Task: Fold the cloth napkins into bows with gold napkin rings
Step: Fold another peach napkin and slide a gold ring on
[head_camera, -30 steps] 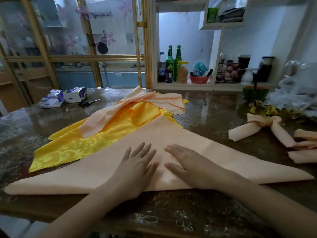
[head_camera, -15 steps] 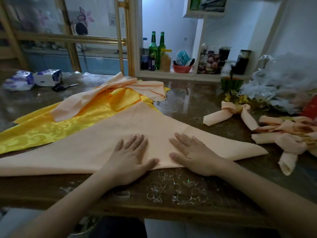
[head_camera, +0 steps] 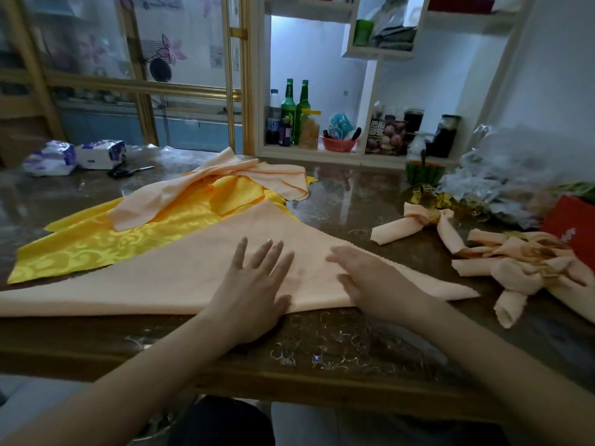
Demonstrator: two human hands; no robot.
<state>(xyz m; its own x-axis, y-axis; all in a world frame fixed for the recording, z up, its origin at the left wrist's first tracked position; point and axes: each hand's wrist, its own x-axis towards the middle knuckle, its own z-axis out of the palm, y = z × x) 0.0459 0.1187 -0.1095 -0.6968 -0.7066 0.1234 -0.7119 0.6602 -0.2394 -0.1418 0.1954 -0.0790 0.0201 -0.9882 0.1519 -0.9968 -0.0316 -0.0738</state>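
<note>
Nearest to us, at the front edge of the dark glossy table (head_camera: 322,336), we see both hands lying palm down on a peach napkin (head_camera: 180,275) folded into a wide, flat triangle, with its long fold along the table's near side and its tip pointing away. The left hand (head_camera: 254,284) has straight, spread fingers pressing on the cloth. The right hand (head_camera: 373,278) lies flat just beside it, its fingers stretched out too (they are a little blurred, but we see nothing gripped). Behind the triangle and partly under it we find a yellow patterned cloth (head_camera: 122,243), with loose peach napkins (head_camera: 180,194) crumpled on top. To the right, apart from the triangle, a finished bow (head_camera: 399,226) lies with a gold ring (head_camera: 433,217) at its middle. Nearer the right edge is a heap of more bows (head_camera: 528,265), beside a red box (head_camera: 570,226). Farther back on the left we make out scissors (head_camera: 128,171) and two tissue packs (head_camera: 99,154). On the right are clear plastic bags (head_camera: 502,169), and on the shelf beyond stand two green bottles (head_camera: 288,107).
</note>
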